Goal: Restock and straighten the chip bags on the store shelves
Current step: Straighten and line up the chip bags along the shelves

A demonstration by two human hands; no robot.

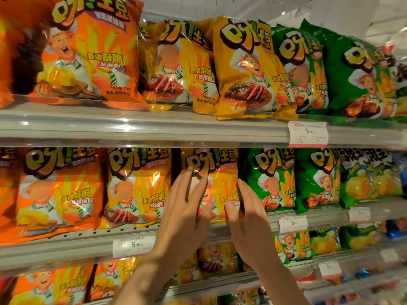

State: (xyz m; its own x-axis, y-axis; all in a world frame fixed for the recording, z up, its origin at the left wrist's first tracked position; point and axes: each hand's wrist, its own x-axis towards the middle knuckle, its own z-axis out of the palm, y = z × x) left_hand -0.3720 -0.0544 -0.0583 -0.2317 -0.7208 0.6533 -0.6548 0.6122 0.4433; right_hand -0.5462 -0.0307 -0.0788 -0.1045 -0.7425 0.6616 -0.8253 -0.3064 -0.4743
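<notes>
Two bare arms are being stretched up from the bottom of the view toward the middle shelf [66, 245]. The left hand [187, 216] is being laid flat on the front of a yellow chip bag [222, 186], with its fingers [187, 179] straight and spread out. The right hand [248, 214] is being held on its edge along the right side of that bag, fingers straight and pressed together, slipped into the gap next to the green bag [271, 179]. Nothing is being pinched or wrapped by either hand. The bag is probably being squeezed between the two palms so that it can be stood up straight in its row.

Left of the hands, another yellow bag [138, 186] and an orange bag [59, 190] are being kept upright on the same shelf. Below the left hand, a price tag [134, 245] is being shown on the shelf edge.

Farther up, above the hands, a leaning yellow bag [248, 69] is being left hanging over the lip of the top shelf [154, 126]. That one is likely needing a push back too.
</notes>
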